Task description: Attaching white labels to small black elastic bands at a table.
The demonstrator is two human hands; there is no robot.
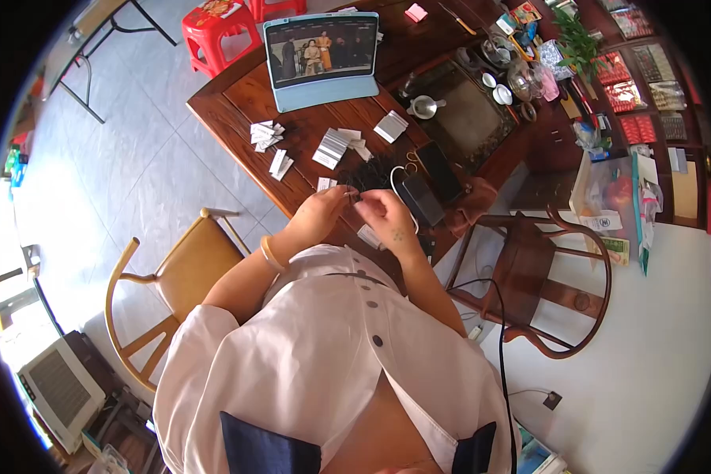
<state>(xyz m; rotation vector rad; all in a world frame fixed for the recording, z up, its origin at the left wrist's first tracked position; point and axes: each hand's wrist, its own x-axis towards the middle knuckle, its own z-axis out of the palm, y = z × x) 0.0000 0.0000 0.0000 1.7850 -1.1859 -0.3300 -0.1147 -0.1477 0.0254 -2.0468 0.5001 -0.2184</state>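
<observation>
One small dark piece (354,197), kind unclear, is pinched between left grip (317,215) and right grip (389,221); it is best steadied low over the counter (249,96).

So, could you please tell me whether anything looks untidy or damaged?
The leftmost pile of white strips lies jumbled, unlike the neatly aligned row beside the tea tray, and dark strands lie tangled nearby. No damage stands out.

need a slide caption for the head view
Left hand and right hand close together at a wooden table, a propped tablet beyond.
</observation>
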